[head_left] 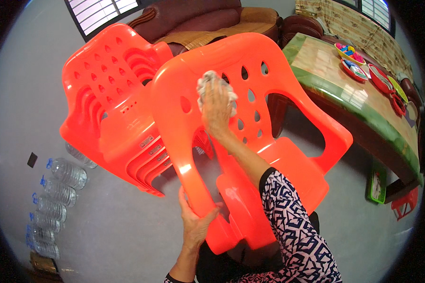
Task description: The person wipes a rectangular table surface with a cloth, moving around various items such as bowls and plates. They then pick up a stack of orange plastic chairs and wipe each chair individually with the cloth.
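Observation:
An orange-red plastic armchair with teardrop holes in its backrest stands tilted right in front of me. My right hand presses a crumpled whitish cloth against the upper backrest, its fingers over the cloth. Lower down, my left hand grips the chair's near armrest edge, thumb on one side and fingers on the other. Part of the chair's lower body is hidden behind my patterned right sleeve.
A stack of matching chairs stands close on the left. Several large clear water bottles line the floor at far left. A green-edged table with baskets is at right. A sofa stands behind.

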`<state>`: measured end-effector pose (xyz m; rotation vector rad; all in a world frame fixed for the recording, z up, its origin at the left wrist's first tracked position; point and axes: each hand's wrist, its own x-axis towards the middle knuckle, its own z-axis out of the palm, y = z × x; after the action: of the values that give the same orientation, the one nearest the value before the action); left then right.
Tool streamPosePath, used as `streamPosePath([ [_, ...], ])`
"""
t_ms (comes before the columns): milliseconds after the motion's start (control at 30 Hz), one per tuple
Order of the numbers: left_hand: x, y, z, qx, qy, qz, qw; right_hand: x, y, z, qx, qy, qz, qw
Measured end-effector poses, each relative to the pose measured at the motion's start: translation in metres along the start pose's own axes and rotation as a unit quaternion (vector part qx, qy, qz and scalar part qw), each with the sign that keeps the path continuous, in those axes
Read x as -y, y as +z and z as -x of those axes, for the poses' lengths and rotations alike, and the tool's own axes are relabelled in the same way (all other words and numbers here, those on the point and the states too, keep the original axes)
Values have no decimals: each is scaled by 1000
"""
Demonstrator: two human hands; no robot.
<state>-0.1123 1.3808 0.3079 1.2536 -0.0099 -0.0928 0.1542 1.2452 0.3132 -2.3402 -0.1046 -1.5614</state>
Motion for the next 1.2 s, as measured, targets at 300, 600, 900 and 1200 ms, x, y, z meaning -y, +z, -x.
streamPosePath([
  [300, -11, 0, 3, -9, -7, -3, 1000, -52, -7, -16, -17, -68, 38, 997],
  [600, -10, 0, 0, -5, -9, -26, 1000, -102, -11, -17, -10, 41, 142, 989],
  [900, -10, -1, -10, -26, -18, 2, 1000, -98, -4, 52, 14, 43, 139, 989],
  [1200, -6, -8, -9, -9, -2, 6, 1000, -11, 6, -11, -64, -66, -11, 996],
])
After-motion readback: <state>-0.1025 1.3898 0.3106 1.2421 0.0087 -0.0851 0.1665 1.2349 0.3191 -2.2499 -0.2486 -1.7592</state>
